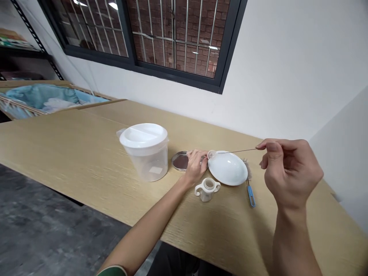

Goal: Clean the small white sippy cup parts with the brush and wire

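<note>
My left hand is closed around a small, clear, round piece beside the white dish's edge. My right hand is raised at the right, its thumb and finger pinching one end of a thin dark wire. The wire stretches left to the clear piece; whether it enters the piece is too small to tell. Under the wire lies a shallow white dish. In front of my left hand stands a small cup with two cream handles, its top uncovered. An oval metal tray is partly hidden by my left hand.
A translucent bucket with a white lid stands left of the tray. Right of the dish lies a brush with a blue handle. A wall and barred window rise behind the wooden table. A cloth-lined crib adjoins it at left.
</note>
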Demonstrator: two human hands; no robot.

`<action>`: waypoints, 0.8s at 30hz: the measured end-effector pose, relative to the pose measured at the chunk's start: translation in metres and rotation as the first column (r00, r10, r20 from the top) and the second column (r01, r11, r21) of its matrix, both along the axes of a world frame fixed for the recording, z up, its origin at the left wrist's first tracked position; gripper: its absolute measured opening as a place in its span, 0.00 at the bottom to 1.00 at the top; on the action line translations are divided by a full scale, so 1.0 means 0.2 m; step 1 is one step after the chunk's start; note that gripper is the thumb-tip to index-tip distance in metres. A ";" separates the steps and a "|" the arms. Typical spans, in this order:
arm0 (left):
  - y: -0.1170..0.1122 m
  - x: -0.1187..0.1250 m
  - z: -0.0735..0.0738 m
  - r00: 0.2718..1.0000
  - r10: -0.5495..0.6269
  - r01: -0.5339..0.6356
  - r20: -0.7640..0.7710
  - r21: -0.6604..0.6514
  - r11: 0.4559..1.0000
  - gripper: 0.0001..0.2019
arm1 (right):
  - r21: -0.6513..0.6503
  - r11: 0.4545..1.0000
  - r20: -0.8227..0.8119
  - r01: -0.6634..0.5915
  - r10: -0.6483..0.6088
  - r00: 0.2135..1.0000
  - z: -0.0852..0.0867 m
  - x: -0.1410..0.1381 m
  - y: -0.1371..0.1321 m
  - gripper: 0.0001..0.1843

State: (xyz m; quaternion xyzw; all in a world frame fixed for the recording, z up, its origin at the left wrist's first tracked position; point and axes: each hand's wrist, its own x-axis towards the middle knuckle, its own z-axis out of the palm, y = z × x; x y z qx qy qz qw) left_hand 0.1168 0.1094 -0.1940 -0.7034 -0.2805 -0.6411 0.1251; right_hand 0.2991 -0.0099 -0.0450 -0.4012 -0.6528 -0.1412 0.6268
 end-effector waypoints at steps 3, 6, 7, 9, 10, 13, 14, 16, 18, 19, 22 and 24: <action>-0.01 -0.01 0.02 1.000 0.001 -0.002 0.023 0.019 1.000 0.06 | -0.012 0.999 -0.005 -0.036 0.036 0.999 -0.01 -0.01 0.01 0.02; -0.02 -0.01 0.04 1.000 0.001 -0.002 0.030 0.039 0.999 0.06 | -0.010 0.998 -0.003 -0.067 0.067 0.998 -0.03 -0.03 0.02 0.02; -0.02 -0.01 0.04 1.000 -0.002 0.000 0.029 0.045 0.999 0.07 | -0.005 0.997 0.005 -0.076 0.076 0.997 -0.04 -0.04 0.03 0.02; -0.02 -0.01 0.05 1.000 -0.008 0.007 0.026 0.054 0.999 0.07 | -0.004 0.996 0.019 -0.089 0.089 0.996 -0.05 -0.04 0.04 0.02; -0.02 -0.02 0.05 1.000 -0.012 0.010 0.025 0.057 0.998 0.07 | -0.008 0.996 0.023 -0.091 0.092 0.996 -0.05 -0.04 0.05 0.02; -0.02 -0.02 0.04 1.000 -0.016 0.014 0.027 0.059 0.998 0.07 | -0.031 0.996 0.033 -0.088 0.089 0.996 -0.05 -0.04 0.05 0.02; -0.02 -0.02 0.04 0.999 -0.016 0.014 0.029 0.058 0.998 0.07 | -0.032 0.996 0.047 -0.087 0.088 0.995 -0.05 -0.04 0.05 0.03; -0.01 -0.02 0.04 0.999 -0.016 0.014 0.036 0.056 0.998 0.07 | -0.016 0.996 0.091 -0.085 0.086 0.992 -0.05 -0.04 0.05 0.03; -0.01 -0.02 0.04 0.999 -0.019 0.017 0.041 0.054 0.998 0.07 | 0.014 0.998 0.126 -0.060 0.058 0.990 -0.05 -0.05 0.05 0.03; -0.01 -0.01 0.04 0.999 -0.023 0.021 0.042 0.054 0.998 0.06 | 0.030 0.999 0.125 -0.031 0.027 0.992 -0.05 -0.05 0.05 0.03; -0.02 -0.01 0.03 0.999 -0.040 0.038 0.034 0.055 0.998 0.06 | 0.062 0.996 0.076 0.063 -0.068 0.995 -0.05 -0.05 0.05 0.04; -0.03 -0.01 0.03 0.998 -0.055 0.054 0.018 0.053 0.997 0.06 | 0.084 0.995 0.105 0.055 -0.063 0.992 -0.05 -0.06 0.04 0.04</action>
